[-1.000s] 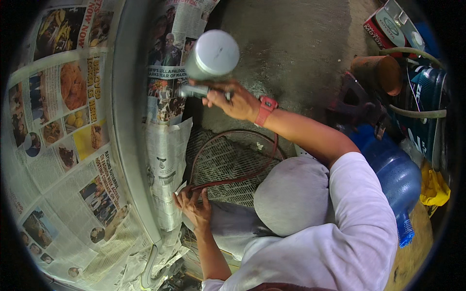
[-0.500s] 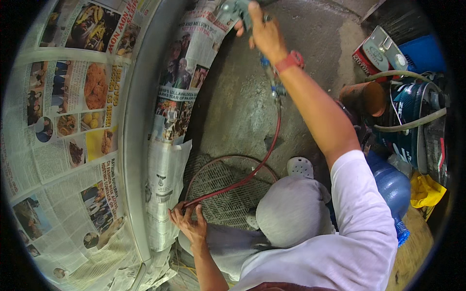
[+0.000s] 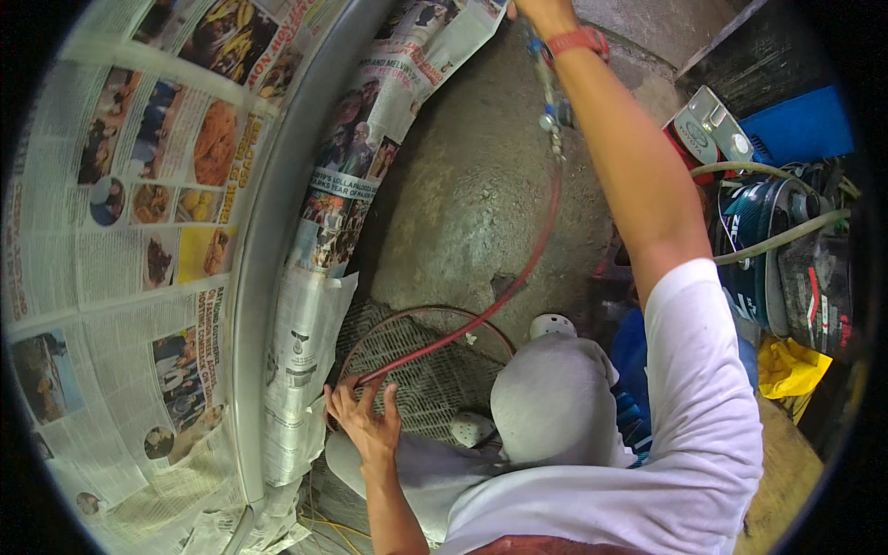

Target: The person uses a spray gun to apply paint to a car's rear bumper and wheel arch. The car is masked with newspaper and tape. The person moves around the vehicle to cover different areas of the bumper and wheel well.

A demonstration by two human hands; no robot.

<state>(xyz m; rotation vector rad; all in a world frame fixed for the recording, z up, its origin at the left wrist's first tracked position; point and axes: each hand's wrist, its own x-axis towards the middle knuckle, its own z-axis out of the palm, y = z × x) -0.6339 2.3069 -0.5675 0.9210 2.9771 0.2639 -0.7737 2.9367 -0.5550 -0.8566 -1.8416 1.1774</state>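
My left hand (image 3: 363, 424) is closed loosely round a red air hose (image 3: 518, 282), close to the lower part of the newspaper-masked panel edge (image 3: 314, 356). From there the hose curves up across the floor to metal fittings (image 3: 553, 120). These hang below my right hand (image 3: 544, 11), stretched far out at the top edge of the view. Most of its fingers are cut off. The spray gun it gripped half a second ago lies outside the picture; only the fittings show. A bare grey painted strip (image 3: 257, 268) runs between two newspaper-covered areas, with the wider newspaper sheet (image 3: 120, 287) on the left.
A woven mat (image 3: 421, 388) lies on the concrete floor (image 3: 444, 222) beside my bent knees. Along the right stand a red and white tin (image 3: 710, 134), a dark teal container (image 3: 763, 217), a blue plastic object (image 3: 634, 361) and a yellow bag (image 3: 791, 370).
My right hand has moved up, taking the spray gun out of view and drawing the fittings higher. The view has shifted slightly. My left hand stays on the hose.
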